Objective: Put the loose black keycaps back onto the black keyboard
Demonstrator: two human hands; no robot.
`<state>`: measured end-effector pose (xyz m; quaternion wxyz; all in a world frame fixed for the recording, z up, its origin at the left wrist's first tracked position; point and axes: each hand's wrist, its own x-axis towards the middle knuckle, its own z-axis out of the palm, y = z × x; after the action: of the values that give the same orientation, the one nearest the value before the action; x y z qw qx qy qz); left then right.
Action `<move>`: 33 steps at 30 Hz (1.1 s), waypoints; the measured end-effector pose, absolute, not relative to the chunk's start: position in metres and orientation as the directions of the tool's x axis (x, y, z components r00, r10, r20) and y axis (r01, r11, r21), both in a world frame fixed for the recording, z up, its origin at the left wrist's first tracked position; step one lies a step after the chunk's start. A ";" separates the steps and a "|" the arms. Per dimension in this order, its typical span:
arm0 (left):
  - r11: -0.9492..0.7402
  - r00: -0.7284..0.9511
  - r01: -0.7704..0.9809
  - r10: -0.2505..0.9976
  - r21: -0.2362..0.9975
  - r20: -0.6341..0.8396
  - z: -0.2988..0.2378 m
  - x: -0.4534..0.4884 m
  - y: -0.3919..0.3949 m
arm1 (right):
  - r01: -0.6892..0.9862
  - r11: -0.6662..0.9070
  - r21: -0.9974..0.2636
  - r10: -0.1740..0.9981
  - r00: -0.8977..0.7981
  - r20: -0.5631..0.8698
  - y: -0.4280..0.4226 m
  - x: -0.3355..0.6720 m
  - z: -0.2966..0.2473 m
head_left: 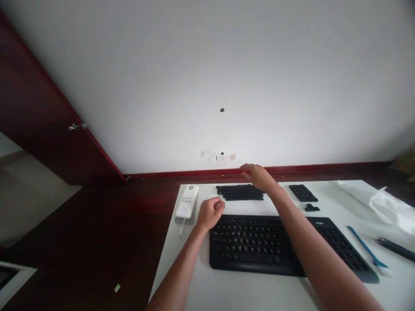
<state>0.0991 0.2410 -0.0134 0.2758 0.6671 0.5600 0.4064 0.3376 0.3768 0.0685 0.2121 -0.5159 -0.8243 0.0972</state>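
I've got the left hand (210,212) curled into a loose fist, fingers together, at the far-left corner of the black keyboard (279,244); whether it pinches a keycap I can't tell. Right hand (258,176) reaches far over the laid-out keycap block (240,192), fingers bent downward at its far-right end; contact w/ caps unclear. Smaller numpad cap block (303,192) and arrow-key cluster (311,207) sit to the right.

Risk as I see it: right forearm crosses low over the keyboard, so a dip could scatter caps or bump open switches. White power bank (187,201) lies near left table edge (168,250), cable dangling; a snag could drag it off.

Hard to read: key legends, blue tool (366,248) tip, pen (395,248) cut off on the right.
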 end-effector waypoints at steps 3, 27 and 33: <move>-0.225 0.040 0.544 0.969 0.808 0.243 -0.014 0.100 0.242 | 0.802 0.443 -0.399 0.896 -0.379 0.232 0.385 0.340 0.052; -0.206 0.021 0.582 0.971 0.787 0.239 -0.013 0.101 0.242 | 0.788 0.438 -0.433 0.892 -0.442 0.099 0.391 0.337 0.015; -0.202 0.022 0.595 0.972 0.778 0.235 -0.014 0.101 0.243 | 0.799 0.427 -0.424 0.898 -0.430 0.094 0.393 0.335 0.011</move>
<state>0.1013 0.2430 -0.0144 0.2436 0.6720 0.5829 0.3864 0.3349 0.3926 0.0114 0.1548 -0.5110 -0.8303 0.1598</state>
